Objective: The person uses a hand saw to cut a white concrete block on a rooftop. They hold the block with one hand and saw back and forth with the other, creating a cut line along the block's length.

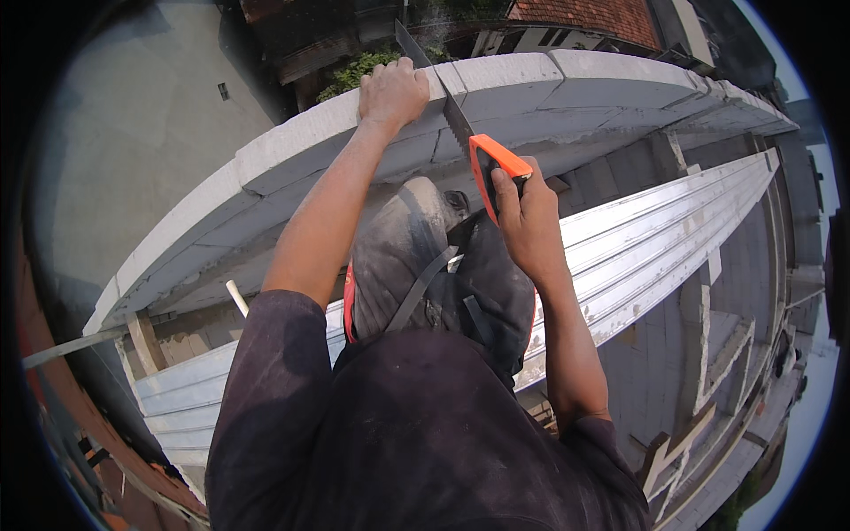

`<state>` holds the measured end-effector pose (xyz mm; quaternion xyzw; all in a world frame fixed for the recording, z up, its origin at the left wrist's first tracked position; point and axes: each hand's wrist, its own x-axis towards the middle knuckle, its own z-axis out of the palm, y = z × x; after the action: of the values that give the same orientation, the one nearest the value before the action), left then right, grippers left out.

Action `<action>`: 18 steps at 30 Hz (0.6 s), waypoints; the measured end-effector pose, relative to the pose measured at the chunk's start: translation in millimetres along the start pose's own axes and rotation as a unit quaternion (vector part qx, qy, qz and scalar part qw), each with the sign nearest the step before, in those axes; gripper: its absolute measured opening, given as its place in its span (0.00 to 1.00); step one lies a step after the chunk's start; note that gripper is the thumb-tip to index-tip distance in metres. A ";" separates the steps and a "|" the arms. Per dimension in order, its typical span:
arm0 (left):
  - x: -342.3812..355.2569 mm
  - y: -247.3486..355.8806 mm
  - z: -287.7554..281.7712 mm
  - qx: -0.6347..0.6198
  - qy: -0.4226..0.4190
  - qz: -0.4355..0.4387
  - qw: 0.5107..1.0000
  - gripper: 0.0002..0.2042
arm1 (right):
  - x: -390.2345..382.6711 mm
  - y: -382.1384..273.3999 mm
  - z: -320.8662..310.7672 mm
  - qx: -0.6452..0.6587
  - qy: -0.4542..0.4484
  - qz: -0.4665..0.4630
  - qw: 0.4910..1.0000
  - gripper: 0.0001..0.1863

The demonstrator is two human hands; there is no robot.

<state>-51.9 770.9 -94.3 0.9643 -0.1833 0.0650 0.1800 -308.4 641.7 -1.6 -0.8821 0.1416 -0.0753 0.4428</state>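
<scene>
A hand saw (505,157) with an orange and black handle is in my right hand (529,217), its fingers wrapped round the grip. The toothed blade (456,119) lies across the top of a wall of pale grey blocks (513,75), in a cut line, and its tip sticks out past the far side. My left hand (394,91) presses down on the wall top just left of the blade, fingers curled over the far edge. No tool shows in it.
Under me lies a ribbed metal plank (655,221) on a scaffold. Wooden posts (144,343) stand by the wall at left. Beyond the wall are a drop, a green shrub (359,75) and a red tiled roof (589,19). Unfinished block walls (708,336) stand lower right.
</scene>
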 end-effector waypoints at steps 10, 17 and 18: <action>0.7 -4.1 10.5 0.016 0.023 -0.003 1.000 0.24 | -52.2 47.4 7.4 0.019 0.012 0.026 0.999 0.13; 3.0 -10.2 11.3 0.019 0.012 0.000 1.000 0.24 | -70.2 38.5 -14.0 0.047 -0.004 0.008 0.999 0.15; 1.5 -9.4 13.2 0.014 0.020 -0.002 1.000 0.24 | -98.9 53.7 -22.7 0.051 -0.004 0.004 0.999 0.15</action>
<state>-46.2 773.7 -109.2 0.9656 -0.1767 0.0861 0.1705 -418.0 625.3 -31.9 -0.8579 0.1389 -0.0776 0.4885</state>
